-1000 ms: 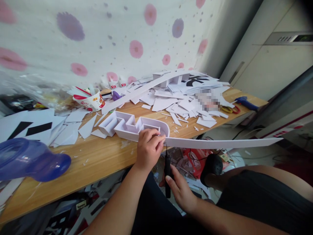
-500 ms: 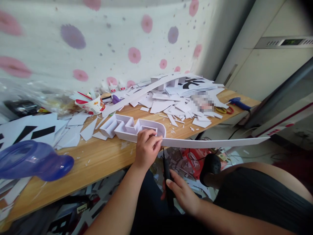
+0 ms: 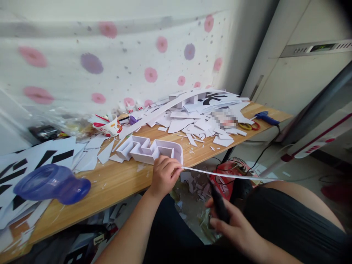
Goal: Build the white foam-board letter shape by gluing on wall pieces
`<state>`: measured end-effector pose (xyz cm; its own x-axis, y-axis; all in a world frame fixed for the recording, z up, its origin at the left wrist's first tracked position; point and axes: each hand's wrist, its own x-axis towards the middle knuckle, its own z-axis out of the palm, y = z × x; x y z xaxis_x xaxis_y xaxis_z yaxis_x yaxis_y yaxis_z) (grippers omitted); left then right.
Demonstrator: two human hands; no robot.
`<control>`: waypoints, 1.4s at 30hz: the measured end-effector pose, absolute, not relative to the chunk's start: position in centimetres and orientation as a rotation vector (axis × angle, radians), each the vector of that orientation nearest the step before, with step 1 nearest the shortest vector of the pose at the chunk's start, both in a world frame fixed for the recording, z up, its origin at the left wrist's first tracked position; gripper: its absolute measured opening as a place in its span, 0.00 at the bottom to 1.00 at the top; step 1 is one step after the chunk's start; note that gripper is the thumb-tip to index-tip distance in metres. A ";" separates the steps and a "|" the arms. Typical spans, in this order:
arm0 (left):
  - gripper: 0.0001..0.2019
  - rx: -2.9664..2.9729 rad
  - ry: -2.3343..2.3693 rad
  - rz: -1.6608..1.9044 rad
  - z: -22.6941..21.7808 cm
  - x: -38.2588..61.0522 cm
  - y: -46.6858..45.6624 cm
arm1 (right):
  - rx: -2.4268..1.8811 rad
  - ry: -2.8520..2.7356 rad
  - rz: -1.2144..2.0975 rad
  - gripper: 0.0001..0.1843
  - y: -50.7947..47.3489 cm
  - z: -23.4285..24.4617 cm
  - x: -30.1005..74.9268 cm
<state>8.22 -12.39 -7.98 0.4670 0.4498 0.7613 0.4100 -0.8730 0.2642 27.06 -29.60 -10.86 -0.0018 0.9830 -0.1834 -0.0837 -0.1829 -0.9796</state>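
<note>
Left hand (image 3: pixel 166 174) pinches the long white strip (image 3: pixel 220 174) at the white zigzag-walled frame's (image 3: pixel 143 158) right end, presumably steadying it against the wooden worktop (image 3: pixel 129 185); right hand (image 3: pixel 232 222) wraps the slim black-handled tool (image 3: pixel 219 203), nearside!

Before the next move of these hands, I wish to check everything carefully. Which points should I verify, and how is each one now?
1. Left hand pinching the strip near the white form: ok.
2. Right hand gripping the black tool: ok.
3. Tool apart from the left hand: ok, a gap shows.
4. Strip lying over the table: not ok, it reaches out past the edge.
5. Tool tip in good condition: cannot tell, too blurred.
6. Scraps away from the form: not ok, some lie close beside it.
</note>
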 end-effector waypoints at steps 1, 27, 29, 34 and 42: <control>0.03 2.633 0.741 1.363 -7.8 8.2 -12.4 | -1.320 -0.989 1.297 0.16 -29.4 -10.7 27.7; 0.22 1.572 0.888 0.817 -6.1 9.8 -17.2 | -1.841 -1.487 0.856 0.16 -24.8 -8.8 33.2; 0.23 1.357 0.846 0.861 -6.4 10.2 -17.6 | -1.801 -1.498 0.907 0.16 -24.6 -8.3 33.1; 0.27 1.003 0.650 0.712 -6.2 10.6 -18.4 | -1.724 -1.497 1.012 0.18 -24.3 -7.8 32.8; 0.25 0.919 0.697 0.856 -5.6 10.7 -19.2 | -1.726 -1.582 0.975 0.18 -24.5 -7.6 32.5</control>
<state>10.70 -19.23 -5.56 0.4889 0.8592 -0.1508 -0.3216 0.3382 0.8844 32.48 -24.49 -7.58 0.0218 0.9923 -0.1220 0.5546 -0.1136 -0.8243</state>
